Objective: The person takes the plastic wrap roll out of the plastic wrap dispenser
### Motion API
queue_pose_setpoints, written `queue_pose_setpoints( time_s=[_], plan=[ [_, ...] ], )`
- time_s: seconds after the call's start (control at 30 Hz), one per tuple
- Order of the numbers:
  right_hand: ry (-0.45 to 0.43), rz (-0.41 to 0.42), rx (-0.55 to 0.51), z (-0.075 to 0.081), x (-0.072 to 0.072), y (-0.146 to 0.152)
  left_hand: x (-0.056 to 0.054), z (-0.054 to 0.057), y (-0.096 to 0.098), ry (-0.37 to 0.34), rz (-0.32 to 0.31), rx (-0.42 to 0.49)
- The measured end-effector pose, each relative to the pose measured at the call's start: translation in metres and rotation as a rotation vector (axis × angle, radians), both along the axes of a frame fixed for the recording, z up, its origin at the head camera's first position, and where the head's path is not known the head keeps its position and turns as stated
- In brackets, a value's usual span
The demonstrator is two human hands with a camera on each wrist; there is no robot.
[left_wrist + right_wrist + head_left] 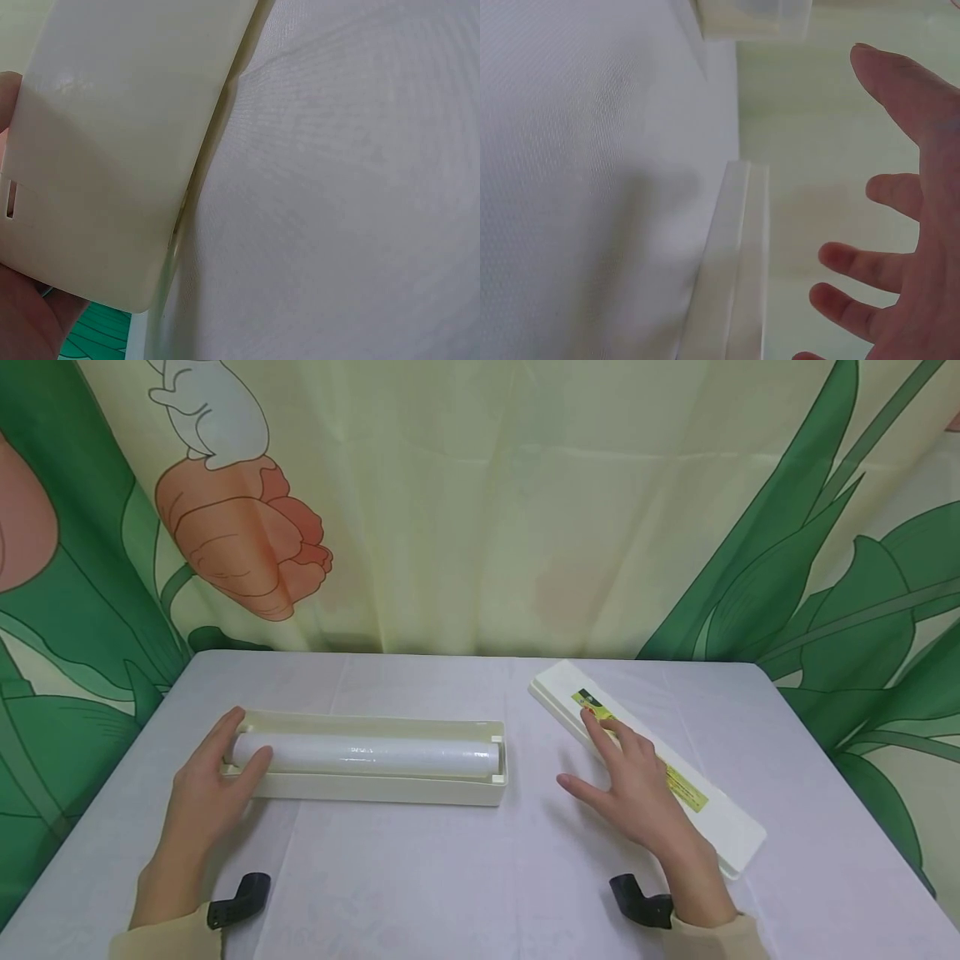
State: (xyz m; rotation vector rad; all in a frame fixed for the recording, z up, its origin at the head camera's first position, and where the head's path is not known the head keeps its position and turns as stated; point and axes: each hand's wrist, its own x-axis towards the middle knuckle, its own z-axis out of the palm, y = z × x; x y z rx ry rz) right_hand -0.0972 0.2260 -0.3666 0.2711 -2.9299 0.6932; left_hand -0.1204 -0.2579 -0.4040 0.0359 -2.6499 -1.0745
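A long cream-white box (375,789) lies on the table with its top off, and a roll of clear plastic wrap (375,754) sits inside it. My left hand (213,777) grips the box's left end, the thumb at the near wall and the fingers at the far side. In the left wrist view the box's side (127,150) fills the left part, with a small slot near its end. The white lid (723,818), bearing a yellow-green label, lies slantwise to the right. Over the lid hovers my right hand (637,777), fingers spread and holding nothing.
A white cloth covers the table (405,877). Behind its far edge hangs a printed curtain (465,527) with leaves and a carrot. Black wrist mounts (242,902) sit on both forearms. Bare cloth lies between box and lid.
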Motion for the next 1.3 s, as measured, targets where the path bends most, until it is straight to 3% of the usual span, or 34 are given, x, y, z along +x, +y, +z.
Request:
queue_pose_setpoints(
  time_s=[1.3],
  plan=[
    [0.039,0.115,-0.013,0.007,-0.017,-0.037,-0.001,-0.002,-0.001,-0.010,0.003,0.002]
  ],
)
